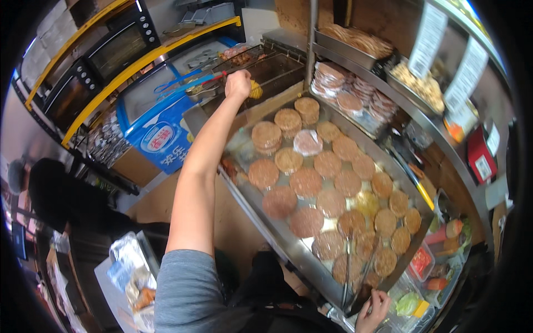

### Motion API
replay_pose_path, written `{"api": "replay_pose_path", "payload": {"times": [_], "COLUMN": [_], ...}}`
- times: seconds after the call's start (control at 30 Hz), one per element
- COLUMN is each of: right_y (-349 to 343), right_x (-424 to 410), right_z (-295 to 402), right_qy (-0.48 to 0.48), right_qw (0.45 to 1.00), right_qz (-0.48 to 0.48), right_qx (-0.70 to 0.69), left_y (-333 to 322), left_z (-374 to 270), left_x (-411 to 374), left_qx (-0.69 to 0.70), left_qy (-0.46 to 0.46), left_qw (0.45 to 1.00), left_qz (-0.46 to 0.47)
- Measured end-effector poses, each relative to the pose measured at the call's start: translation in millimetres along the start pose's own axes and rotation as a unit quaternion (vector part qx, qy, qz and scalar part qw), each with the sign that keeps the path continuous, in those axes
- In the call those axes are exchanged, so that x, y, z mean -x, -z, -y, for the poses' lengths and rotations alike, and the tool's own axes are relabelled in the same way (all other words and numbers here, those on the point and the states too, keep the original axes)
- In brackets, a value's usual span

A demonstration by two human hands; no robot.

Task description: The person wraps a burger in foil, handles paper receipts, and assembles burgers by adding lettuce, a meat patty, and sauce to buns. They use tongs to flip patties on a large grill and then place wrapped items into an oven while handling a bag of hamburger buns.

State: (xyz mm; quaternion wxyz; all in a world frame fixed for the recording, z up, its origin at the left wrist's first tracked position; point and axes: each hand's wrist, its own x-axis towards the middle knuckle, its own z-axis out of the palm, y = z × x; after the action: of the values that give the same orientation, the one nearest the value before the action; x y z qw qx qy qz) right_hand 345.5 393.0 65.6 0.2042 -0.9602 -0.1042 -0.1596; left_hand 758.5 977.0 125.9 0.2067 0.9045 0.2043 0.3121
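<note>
My left hand (238,85) is curled, palm down, at the near edge of a deep fryer (275,68). Its fingers hide whatever may be in them. A red basket handle (215,76) ends close to it, and a yellow ridged piece (255,90) shows beside the wrist. Low in view, my right hand (374,310) is bent at the griddle's near corner. Metal tongs (347,270) lie beside it with spread arms over the patties; whether I grip them is unclear. Many round patties (306,182) cover the griddle (250,204), some stacked at the far end. One pale patty (308,142) has a whitish covering.
Above the griddle's right side runs a metal shelf (420,112) with food trays and hanging printed slips (429,39). A yellow-handled tool (422,193) lies alongside. Sauce bottles (447,231) stand at right. A blue chest freezer (162,133) and a person in black (70,195) are at left.
</note>
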Motion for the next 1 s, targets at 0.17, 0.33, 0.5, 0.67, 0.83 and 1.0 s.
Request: {"api": "replay_pose_path", "payload": {"times": [0.17,0.33,0.5,0.67,0.83,1.0], "right_y": [-12,-36,-49,-55,-61,-64], "right_x": [-50,-80,-123,-148,-160,-164], "right_z": [90,136,178,192,193,173], "right_qy": [-0.070,-0.040,-0.036,-0.028,-0.031,0.018], "right_qw": [0.993,0.994,0.991,0.989,0.978,0.968], "right_qz": [0.084,0.062,0.114,0.136,0.203,0.247], "right_qx": [0.032,0.079,0.059,0.051,0.024,0.027], "left_y": [-72,-135,-170,-158,-127,-58], "left_z": [61,87,106,100,88,58], "left_x": [-95,-144,-160,-155,-152,-153], "left_qx": [-0.148,-0.266,-0.297,-0.396,-0.325,-0.280], "left_qy": [-0.141,-0.235,-0.251,-0.294,-0.275,-0.381], "left_qw": [0.958,0.888,0.839,0.792,0.818,0.853], "left_qz": [0.201,0.293,0.381,0.361,0.386,0.220]}}
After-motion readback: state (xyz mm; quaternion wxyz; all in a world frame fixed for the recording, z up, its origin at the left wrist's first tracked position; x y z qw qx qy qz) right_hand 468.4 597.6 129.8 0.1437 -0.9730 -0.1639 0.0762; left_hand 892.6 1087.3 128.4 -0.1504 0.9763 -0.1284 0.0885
